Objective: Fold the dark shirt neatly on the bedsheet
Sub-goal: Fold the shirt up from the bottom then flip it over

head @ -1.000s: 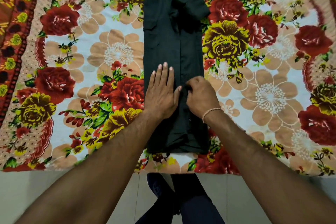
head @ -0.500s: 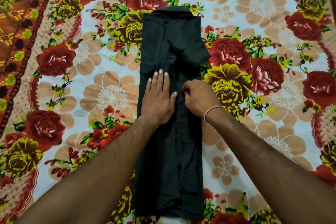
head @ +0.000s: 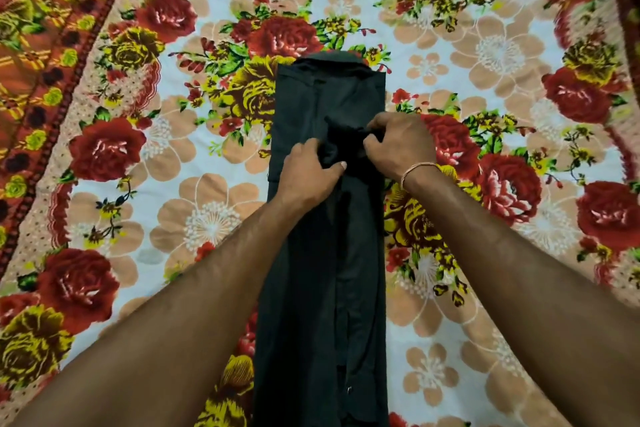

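Both hands, left (head: 308,170) and right (head: 398,146), pinch what looks like a sleeve mid-shirt (head: 322,288), which runs lengthwise away across the bedsheet (head: 173,204).

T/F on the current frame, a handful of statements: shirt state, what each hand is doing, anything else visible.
1. The dark shirt lies as a long narrow strip on the bedsheet. True.
2. The left hand lies flat with straight fingers. False: its fingers are curled, pinching fabric.
3. The right hand grips bunched fabric on the shirt. True.
4. The right wrist is bare. False: it wears a thin band.
5. The bedsheet is plain white. False: it is floral.
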